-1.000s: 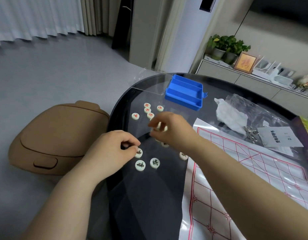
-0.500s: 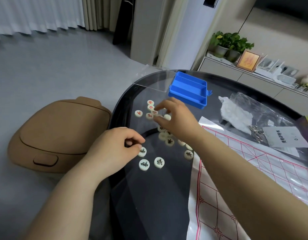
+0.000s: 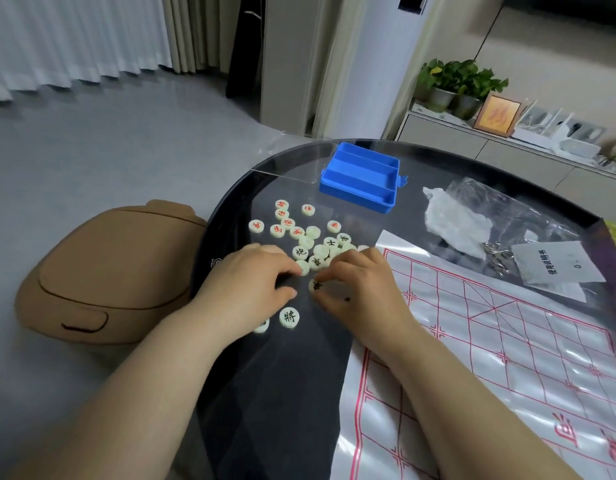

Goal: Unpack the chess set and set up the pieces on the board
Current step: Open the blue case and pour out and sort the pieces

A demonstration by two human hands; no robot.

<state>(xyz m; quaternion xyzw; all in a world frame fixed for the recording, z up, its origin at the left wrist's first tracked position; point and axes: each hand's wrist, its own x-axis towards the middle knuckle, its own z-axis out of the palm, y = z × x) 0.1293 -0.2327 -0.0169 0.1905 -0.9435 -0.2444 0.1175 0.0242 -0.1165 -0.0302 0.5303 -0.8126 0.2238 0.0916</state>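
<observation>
Resting curled on the table [image 3: 272, 393], both hands' fingers [image 3: 286, 271] touch the chess pieces [image 3: 308, 252], grip unclear.

1. Home living room.
2. Sheer white curtains [image 3: 74, 43] along the far wall, grey floor [image 3: 126, 161].
3. Low sideboard [image 3: 473, 147] carrying potted plants [image 3: 455, 81] and a framed picture [image 3: 496, 115].
4. Tan pouf [image 3: 105, 271] beside the round dark bench [image 3: 438, 174].
</observation>
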